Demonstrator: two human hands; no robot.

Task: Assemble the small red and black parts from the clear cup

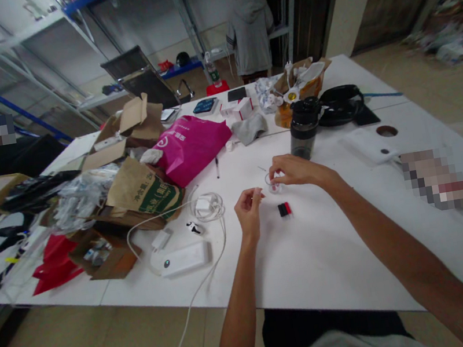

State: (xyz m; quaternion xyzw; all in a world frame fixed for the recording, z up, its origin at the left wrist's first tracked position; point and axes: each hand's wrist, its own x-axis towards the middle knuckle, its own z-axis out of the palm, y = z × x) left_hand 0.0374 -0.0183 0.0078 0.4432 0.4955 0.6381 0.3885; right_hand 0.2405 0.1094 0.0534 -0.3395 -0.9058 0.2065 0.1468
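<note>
My left hand [249, 210] is raised just above the white table, thumb and forefinger pinched together. Whatever small thing sits at those fingertips is too small to make out. To its right, my right hand [291, 170] reaches in with bent fingers pressed together over a small clear round container [275, 189]. Its fingertips are at the container's rim, and what they pinch is hidden. Close in front of both hands lie small black and red cylindrical pieces [285, 209] side by side, with thin pins at their lower ends.
A dark tumbler [304, 129] stands just beyond my right hand. To the left lie a white power bank [186, 259], a coiled white cable [207, 206] and a pen [217, 167]. A pink bag [192, 147] and cardboard boxes crowd the left side. A person [251, 35] stands behind the table.
</note>
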